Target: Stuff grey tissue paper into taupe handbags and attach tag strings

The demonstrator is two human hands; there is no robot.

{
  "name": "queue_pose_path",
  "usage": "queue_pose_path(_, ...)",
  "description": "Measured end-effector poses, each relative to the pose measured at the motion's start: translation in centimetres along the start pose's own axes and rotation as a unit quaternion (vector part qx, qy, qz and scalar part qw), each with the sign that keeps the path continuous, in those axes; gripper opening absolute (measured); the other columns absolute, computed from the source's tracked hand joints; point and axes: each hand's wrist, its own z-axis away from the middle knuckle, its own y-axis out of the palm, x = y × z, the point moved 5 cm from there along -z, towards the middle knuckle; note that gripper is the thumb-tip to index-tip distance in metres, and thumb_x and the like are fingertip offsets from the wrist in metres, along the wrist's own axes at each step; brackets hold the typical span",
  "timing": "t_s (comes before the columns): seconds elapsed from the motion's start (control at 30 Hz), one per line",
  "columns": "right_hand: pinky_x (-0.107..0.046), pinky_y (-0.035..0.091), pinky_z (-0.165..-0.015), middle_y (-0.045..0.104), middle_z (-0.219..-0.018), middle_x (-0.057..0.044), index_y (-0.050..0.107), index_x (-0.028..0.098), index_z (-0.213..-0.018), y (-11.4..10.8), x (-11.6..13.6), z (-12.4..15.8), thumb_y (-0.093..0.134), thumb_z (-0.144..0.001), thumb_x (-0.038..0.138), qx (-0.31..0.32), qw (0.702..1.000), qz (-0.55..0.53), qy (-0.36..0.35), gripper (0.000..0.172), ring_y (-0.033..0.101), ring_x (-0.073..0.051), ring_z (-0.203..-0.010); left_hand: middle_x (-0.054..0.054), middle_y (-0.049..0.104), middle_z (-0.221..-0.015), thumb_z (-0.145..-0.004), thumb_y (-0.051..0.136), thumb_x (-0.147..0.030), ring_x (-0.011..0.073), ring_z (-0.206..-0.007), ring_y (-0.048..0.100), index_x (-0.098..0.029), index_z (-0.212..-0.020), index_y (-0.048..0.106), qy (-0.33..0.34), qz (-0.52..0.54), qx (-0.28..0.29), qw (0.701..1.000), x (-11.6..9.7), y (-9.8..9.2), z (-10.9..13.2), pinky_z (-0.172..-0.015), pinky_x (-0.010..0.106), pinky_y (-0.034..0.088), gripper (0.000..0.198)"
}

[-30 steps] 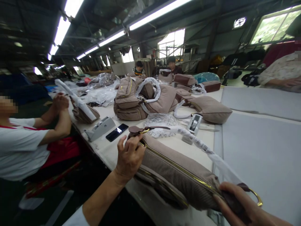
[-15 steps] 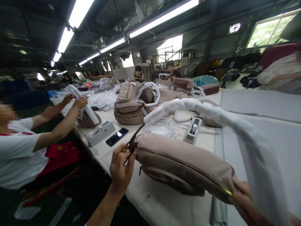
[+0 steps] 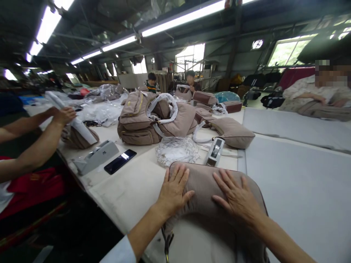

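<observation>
A taupe crescent-shaped handbag (image 3: 204, 182) lies flat on the white table (image 3: 287, 182) right in front of me. My left hand (image 3: 174, 190) rests palm down on its left half, fingers spread. My right hand (image 3: 237, 197) lies flat on its right half, fingers stretched out too. A dark zipper pull (image 3: 166, 243) hangs from the bag's near left end. The wrapped handle does not show.
Beyond the bag lie a crumpled clear plastic bag (image 3: 177, 149), a tape dispenser (image 3: 215, 151), a pile of taupe bags (image 3: 153, 117) and another handbag (image 3: 233, 131). A black phone (image 3: 120, 161) and a grey dispenser (image 3: 94, 157) lie left. A co-worker's arms (image 3: 35, 146) wrap a bag at left.
The bag stood on edge, held by its ends with the white-wrapped handle swinging up. Now it lies flat and both my hands have let go and press on top.
</observation>
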Motion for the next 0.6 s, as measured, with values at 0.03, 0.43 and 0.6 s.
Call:
queue_pose_path(0.03,-0.065,0.027,-0.100,0.041,-0.141,-0.016,0.042,0.018,-0.138,2.0,0.0,-0.8,0.036,-0.091,0.053,0.047,0.999,-0.004,0.000,0.059,0.037,-0.035,-0.129,0.016,0.031,-0.148,-0.087,0.048,-0.048,0.0340,-0.138,0.024,-0.013,-0.141,0.032,-0.001,-0.007,0.029,1.000,-0.2,1.1,-0.6,-0.107,0.059,0.027,0.066)
queue_pose_path(0.43,-0.061,0.030,-0.101,0.034,-0.146,-0.009,0.039,0.025,-0.140,3.9,2.3,-1.4,0.039,-0.091,0.038,-0.013,0.998,-0.052,-0.038,0.050,0.032,-0.032,-0.133,0.010,0.030,-0.150,-0.086,0.049,-0.044,0.0317,-0.139,0.022,-0.022,-0.140,0.036,-0.061,0.124,0.012,0.990,0.9,3.3,-0.3,-0.110,0.060,0.017,0.060)
queue_pose_path(0.6,-0.048,0.042,-0.099,0.053,-0.131,-0.013,0.040,0.019,-0.139,4.3,-3.1,10.9,0.048,-0.084,0.049,-0.085,0.906,-0.245,0.335,0.063,0.048,-0.034,-0.122,0.015,0.052,-0.134,-0.082,0.050,-0.052,0.0299,-0.126,0.046,-0.011,-0.132,0.044,-0.369,0.463,0.009,0.806,5.6,6.1,4.9,-0.107,0.045,0.035,0.065)
